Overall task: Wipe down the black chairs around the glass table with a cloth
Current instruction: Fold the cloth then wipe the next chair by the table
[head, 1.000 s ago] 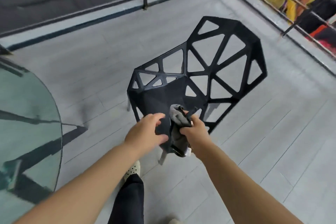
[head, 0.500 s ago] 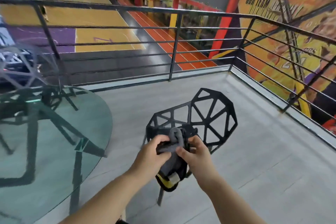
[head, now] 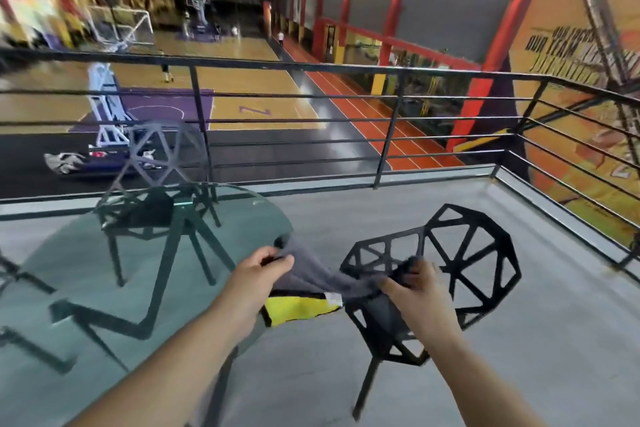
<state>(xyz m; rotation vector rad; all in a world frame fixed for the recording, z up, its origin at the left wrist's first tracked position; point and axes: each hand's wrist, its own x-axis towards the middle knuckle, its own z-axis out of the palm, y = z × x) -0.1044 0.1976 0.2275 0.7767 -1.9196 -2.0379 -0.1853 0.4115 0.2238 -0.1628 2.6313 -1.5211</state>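
- Grey balcony floor [head: 519,340] runs to a black railing [head: 346,121], with a sports court below.
- Left hand [head: 258,269] and right hand [head: 414,282] each pinch one end of a grey cloth [head: 322,276] (yellow underside), stretched between them.
- Cloth hangs between the glass worktop [head: 86,288] and the nearest black chair [head: 450,270].

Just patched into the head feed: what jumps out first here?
Front and centre, both hands stretch a grey cloth with a yellow underside: left hand, right hand. Just behind the right hand stands a black lattice chair. The round glass table fills the lower left.
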